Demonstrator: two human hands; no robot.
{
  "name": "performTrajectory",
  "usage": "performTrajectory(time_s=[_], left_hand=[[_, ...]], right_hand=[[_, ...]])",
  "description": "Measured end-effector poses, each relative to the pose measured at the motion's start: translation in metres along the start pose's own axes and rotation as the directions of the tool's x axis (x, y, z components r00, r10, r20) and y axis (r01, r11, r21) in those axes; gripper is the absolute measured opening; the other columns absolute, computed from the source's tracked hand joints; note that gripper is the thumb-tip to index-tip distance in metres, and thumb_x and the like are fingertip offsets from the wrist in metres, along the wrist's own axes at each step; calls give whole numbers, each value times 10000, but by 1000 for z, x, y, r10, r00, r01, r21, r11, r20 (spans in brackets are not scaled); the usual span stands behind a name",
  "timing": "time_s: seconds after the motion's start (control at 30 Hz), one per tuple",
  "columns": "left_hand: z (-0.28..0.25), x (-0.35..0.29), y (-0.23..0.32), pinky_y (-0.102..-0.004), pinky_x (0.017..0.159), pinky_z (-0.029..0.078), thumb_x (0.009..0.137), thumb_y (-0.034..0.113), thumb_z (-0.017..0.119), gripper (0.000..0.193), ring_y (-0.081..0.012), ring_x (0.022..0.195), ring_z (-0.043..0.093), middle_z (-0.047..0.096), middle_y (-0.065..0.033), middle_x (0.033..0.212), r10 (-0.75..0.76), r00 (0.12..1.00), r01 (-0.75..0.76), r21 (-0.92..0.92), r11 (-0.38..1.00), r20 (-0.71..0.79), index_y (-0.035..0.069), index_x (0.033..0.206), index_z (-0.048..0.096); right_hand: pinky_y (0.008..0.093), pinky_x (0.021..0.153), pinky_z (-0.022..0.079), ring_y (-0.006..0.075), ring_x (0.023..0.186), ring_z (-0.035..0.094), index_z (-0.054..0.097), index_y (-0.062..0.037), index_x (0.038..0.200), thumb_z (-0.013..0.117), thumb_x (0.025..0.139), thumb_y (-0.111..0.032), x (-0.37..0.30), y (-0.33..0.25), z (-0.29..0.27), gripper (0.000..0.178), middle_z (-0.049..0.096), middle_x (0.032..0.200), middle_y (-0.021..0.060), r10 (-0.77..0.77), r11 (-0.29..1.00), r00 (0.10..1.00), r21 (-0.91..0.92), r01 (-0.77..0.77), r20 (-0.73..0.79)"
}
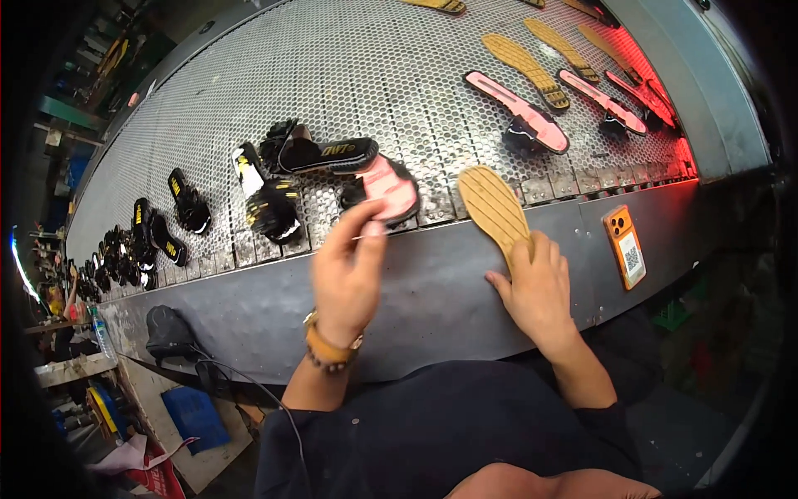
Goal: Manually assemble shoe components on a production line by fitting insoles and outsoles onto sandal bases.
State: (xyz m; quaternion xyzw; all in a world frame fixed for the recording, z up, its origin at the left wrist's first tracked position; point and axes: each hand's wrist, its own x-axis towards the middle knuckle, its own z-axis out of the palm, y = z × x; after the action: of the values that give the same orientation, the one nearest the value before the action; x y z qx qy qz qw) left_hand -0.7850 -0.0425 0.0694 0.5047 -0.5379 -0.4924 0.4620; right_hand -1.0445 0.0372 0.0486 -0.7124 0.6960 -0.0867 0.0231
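Observation:
My right hand (539, 291) grips the lower end of a tan, ridged shoe sole (492, 201), with the fingers on top and the thumb out to the side. The sole tilts over the conveyor's near edge. My left hand (347, 270) is slightly blurred. Its thumb and forefinger come together at the near end of a black slipper with a pink underside (392, 187). What lies between those fingertips is too small to make out. A black slipper with gold lettering (337, 153) rests against the far end of the pink one.
The perforated metal conveyor (399, 91) carries more tan soles (524, 66) and pink-bottomed slippers (524, 116) at right, near a red glow. Finished black slippers (189, 204) line its left side. An orange phone (625, 248) lies on the dark front ledge; a black device with a cable (170, 334) sits left.

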Motion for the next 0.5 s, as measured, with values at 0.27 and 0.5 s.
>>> performTrajectory(time_s=[0.27,0.5], left_hand=[[-33,-14,55,-327,1040,483,974,27,630,477,-198,1134,622,646,-105,1207,458,801,-396,231,889,-386,-54,1438,554],[-5,12,17,-490,1217,355,1047,171,461,501,-344,1347,567,580,-319,1447,277,959,-269,-481,834,-56,-112,1459,492]], right_hand=[[444,891,553,401,1083,640,578,15,1205,709,939,-84,-11,31,-18,313,622,1225,225,233,837,961,473,-276,149],[397,937,580,247,1091,739,565,43,1357,588,993,8,-7,41,-65,367,724,1200,174,-115,-192,912,892,-409,393]])
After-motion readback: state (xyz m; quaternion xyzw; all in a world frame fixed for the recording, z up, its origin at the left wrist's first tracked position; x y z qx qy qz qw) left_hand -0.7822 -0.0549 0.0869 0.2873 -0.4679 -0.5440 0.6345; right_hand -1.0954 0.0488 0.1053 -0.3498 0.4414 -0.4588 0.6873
